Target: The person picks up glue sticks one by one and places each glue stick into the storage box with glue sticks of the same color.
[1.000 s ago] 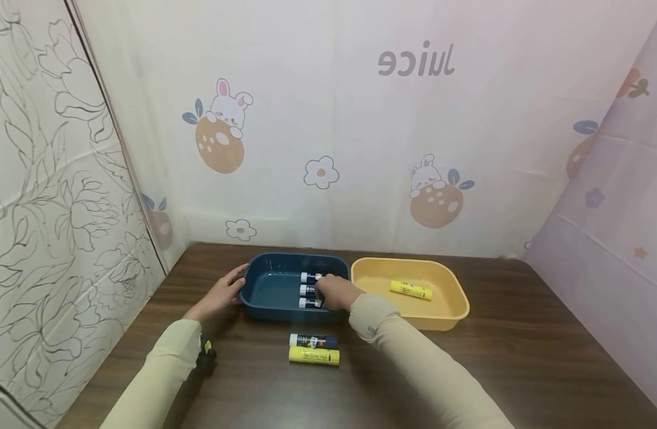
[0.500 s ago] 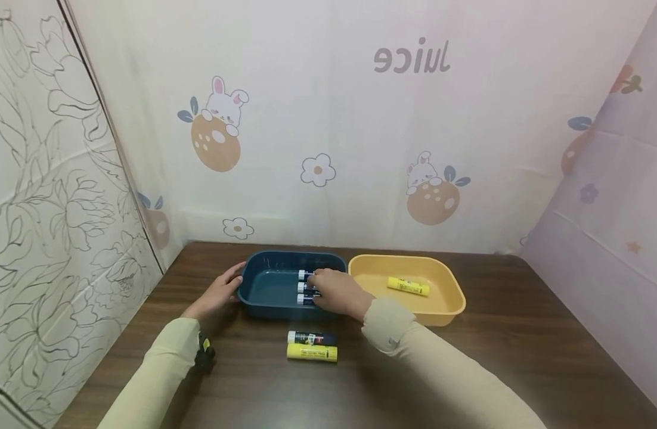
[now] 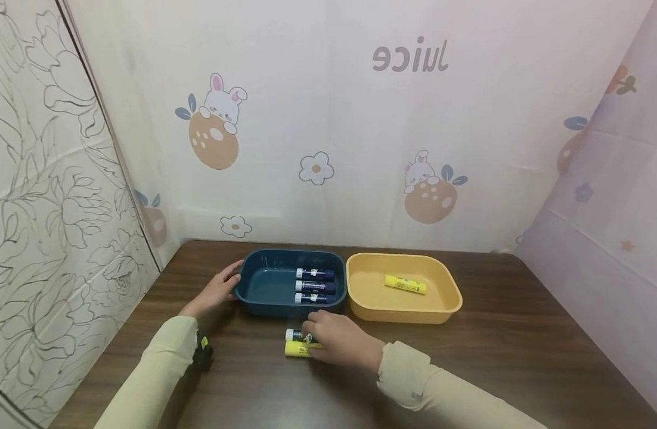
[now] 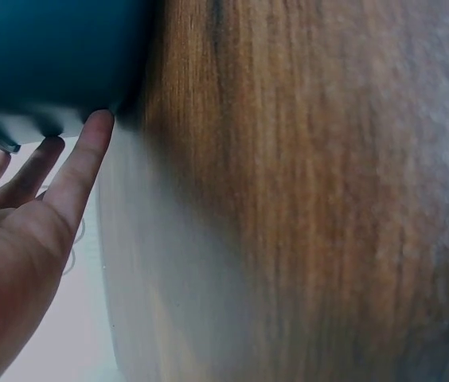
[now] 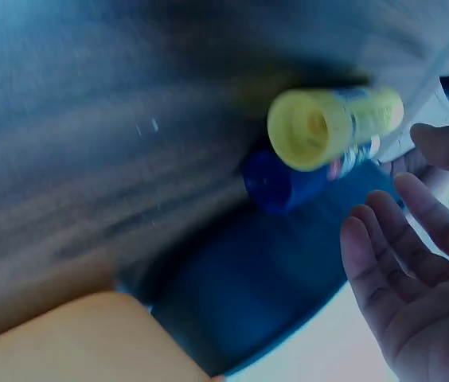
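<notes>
Over two glue sticks on the table, my right hand (image 3: pixel 341 341) hovers with thumb and fingers apart. One is a yellow glue stick (image 3: pixel 297 349); beside it lies a dark blue glue stick (image 3: pixel 293 335) with a white end. In the right wrist view a gap shows between the fingertips (image 5: pixel 357 239) and both sticks. My left hand (image 3: pixel 213 295) touches the left end of the blue tray (image 3: pixel 266 286), its extended fingers (image 4: pixel 81 163) against the outer wall. Inside that tray, at the right, several dark blue glue sticks (image 3: pixel 315 287) lie in parallel.
A yellow tray (image 3: pixel 403 316) stands just right of the blue one, with a yellow glue stick (image 3: pixel 406 284) inside. Printed curtains (image 3: pixel 328 119) hang behind the dark wooden table (image 3: pixel 495 333). A small black object (image 3: pixel 202 354) shows beneath the left wrist.
My right hand has left the blue tray, moving toward me to the two loose glue sticks. The dark blue sticks inside are now uncovered. My left hand has stayed at the tray.
</notes>
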A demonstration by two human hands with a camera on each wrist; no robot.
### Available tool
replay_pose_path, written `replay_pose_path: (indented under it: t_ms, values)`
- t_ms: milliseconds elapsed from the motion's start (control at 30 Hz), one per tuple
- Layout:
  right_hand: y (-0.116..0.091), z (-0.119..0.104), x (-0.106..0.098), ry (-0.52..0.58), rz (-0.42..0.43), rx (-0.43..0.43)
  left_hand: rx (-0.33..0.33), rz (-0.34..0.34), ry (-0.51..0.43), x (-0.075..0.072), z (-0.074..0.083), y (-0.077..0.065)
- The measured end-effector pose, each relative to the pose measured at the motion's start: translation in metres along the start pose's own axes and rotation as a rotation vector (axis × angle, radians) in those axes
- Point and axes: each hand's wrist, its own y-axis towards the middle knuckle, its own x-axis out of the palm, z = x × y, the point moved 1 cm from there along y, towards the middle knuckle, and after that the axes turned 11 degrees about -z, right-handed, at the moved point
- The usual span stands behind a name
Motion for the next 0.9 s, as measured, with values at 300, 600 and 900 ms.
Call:
replay_pose_path:
  t_ms: [300,600,900]
  values:
    - [0.002,-0.008,0.020,-0.061,0.045,0.052,-0.043,0.016,-0.029,0.003,0.008,0.000]
    - [0.003,-0.013,0.024,-0.046,0.029,0.080,-0.041,0.016,-0.033,0.002,0.004,0.002]
    - [0.002,-0.016,0.027,-0.040,0.027,0.072,-0.038,0.020,-0.034,0.002,0.004,0.001]
